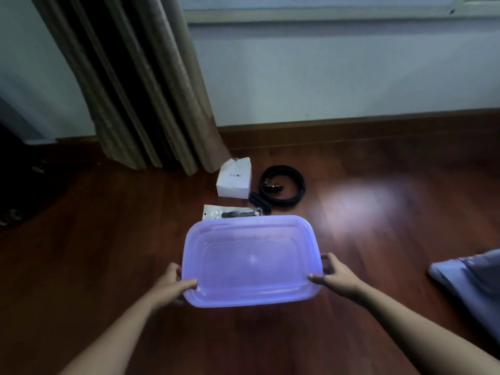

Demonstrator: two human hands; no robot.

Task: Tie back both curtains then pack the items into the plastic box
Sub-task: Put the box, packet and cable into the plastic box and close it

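**A:** Where is the plastic box (251, 261) now?

**B:** Held between both hands above the floor (108, 212). The left hand (173, 282) grips one short end and the right hand (334, 274) grips the other. The fingers (189, 283) are curled round the rim, with the thumbs lying on the lid.

**A:** Anything packed?

**B:** Nothing, I'd judge. The lid is on, and the items lie beyond the fingertips, past the box's far edge. A clear packet (230, 212) is nearest, then a white carton (234, 182) and a black coiled strap (282, 186).

**A:** And the curtains?

**B:** One curtain (140, 85) hangs gathered, far beyond the left fingers. I can't see a tie in view, so I can't tell. Opening the box and all the packing seem to remain.
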